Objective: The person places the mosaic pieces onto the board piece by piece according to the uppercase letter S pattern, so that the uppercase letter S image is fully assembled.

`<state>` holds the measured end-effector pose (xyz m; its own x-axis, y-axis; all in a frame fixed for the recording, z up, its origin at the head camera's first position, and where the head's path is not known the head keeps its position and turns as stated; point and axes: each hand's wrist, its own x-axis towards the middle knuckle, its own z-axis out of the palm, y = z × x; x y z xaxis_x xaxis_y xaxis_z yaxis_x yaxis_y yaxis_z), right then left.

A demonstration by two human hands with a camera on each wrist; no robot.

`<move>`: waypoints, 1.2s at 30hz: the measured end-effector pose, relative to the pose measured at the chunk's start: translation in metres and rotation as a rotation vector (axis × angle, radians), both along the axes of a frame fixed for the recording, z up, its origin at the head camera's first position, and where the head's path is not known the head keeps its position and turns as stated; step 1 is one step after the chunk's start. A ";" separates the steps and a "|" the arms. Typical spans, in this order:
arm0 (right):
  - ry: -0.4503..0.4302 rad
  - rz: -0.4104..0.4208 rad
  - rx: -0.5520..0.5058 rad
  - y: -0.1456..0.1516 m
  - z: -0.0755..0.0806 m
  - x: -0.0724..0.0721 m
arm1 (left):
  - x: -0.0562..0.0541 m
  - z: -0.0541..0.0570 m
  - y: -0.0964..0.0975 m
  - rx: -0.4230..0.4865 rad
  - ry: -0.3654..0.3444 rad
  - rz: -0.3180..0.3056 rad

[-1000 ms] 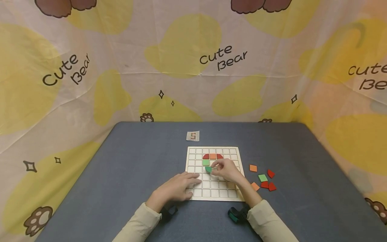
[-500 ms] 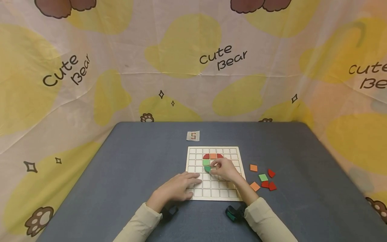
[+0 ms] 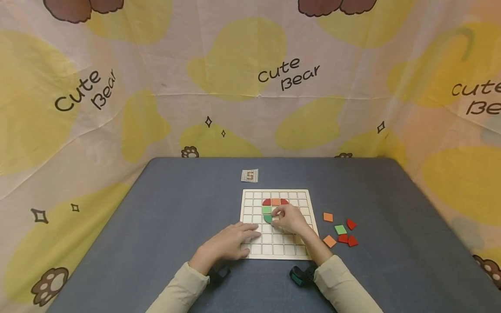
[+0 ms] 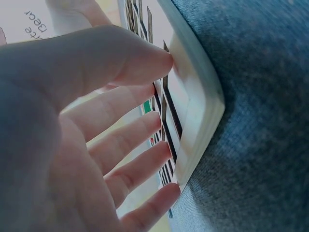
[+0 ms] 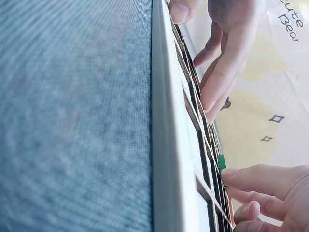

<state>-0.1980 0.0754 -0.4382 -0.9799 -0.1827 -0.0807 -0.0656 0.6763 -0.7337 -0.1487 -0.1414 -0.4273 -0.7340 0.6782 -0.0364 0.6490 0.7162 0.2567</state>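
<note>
A white grid board (image 3: pixel 278 249) lies on the table in the head view. With thumb and fingertips, my right hand (image 3: pixel 290 218) pinches a dark green rounded-corner tile (image 3: pixel 268 219) at its right edge, directly below a light green square tile (image 3: pixel 266 210). Above that, an orange square tile (image 3: pixel 275 202) sits between two red rounded-corner tiles (image 3: pixel 267 202). The right wrist view shows the thumb against the green tile (image 5: pixel 222 163). My left hand (image 3: pixel 231 241) rests on the board's near left part, fingers spread and fairly straight; its fingertips touch the board in the left wrist view.
Right of the board lie loose tiles: two orange squares (image 3: pixel 328 217), a light green square (image 3: pixel 340 229) and several red pieces (image 3: pixel 351 224). Behind the board is a small card (image 3: pixel 249 175) with a figure like a 5. A printed curtain (image 3: pixel 235 126) hangs behind the table (image 3: pixel 188 195).
My right hand has shifted slightly left with the dark green tile, which now lines up below the light green square. The right forearm has also moved a little left. My left hand stays in place.
</note>
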 end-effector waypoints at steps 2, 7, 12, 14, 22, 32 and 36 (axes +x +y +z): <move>-0.001 -0.003 -0.009 0.000 0.000 0.000 | 0.000 0.000 0.000 -0.001 -0.003 0.001; 0.007 -0.009 -0.028 0.000 0.000 0.000 | -0.001 0.000 0.000 -0.006 -0.007 0.001; 0.017 -0.011 -0.024 -0.001 0.000 -0.001 | -0.001 -0.001 0.000 -0.002 -0.007 0.002; 0.021 -0.012 -0.015 -0.002 0.000 -0.001 | -0.001 -0.001 -0.001 -0.004 -0.007 0.001; 0.008 -0.030 0.010 -0.004 0.000 -0.002 | -0.001 -0.001 -0.001 -0.001 -0.009 -0.002; 0.028 -0.039 0.020 -0.005 -0.002 -0.004 | -0.001 -0.002 -0.001 -0.002 0.001 -0.006; 0.024 -0.046 0.027 -0.005 -0.001 -0.004 | -0.001 -0.002 -0.001 0.002 -0.009 0.000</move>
